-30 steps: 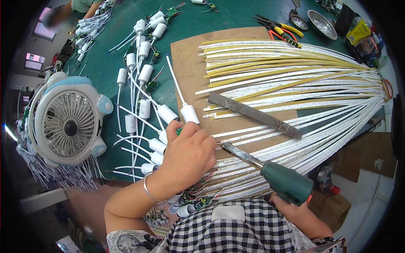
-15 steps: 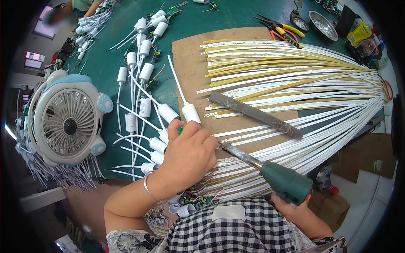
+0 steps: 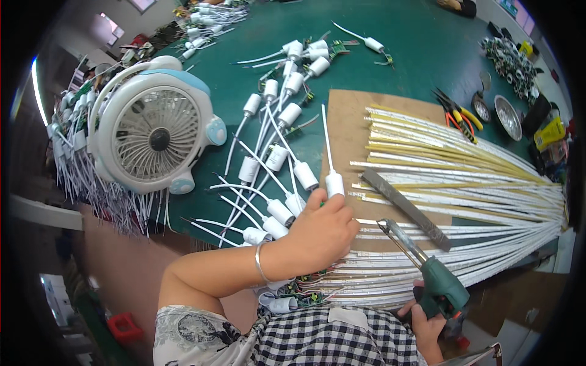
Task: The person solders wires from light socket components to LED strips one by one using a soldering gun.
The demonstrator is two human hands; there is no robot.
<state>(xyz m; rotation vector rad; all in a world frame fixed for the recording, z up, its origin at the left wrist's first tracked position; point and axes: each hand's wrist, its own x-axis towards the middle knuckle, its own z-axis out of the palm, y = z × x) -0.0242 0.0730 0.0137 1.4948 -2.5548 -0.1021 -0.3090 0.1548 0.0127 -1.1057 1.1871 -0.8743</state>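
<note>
My left hand, a bracelet at its wrist, is closed in a pinch at the brown board's near left corner. A green bit of circuit board shows between its fingers, beside a white lamp cap with a white cable pointing away from me. What the fingertips press on underneath is hidden. At the lower right my right hand is wrapped round the handle of a green soldering gun. Its metal tip sits just right of my left fingertips, apart from them, above white LED strips.
A flat grey metal bar lies across the strips on the brown board. White caps with cables spread leftward, near a fan. Pliers and a metal bowl lie at the far right.
The view has swung left, so the table appears further right. The soldering gun's tip has drawn away from my left fingers, and the gun points more steeply away from me. My left hand keeps its pinch.
</note>
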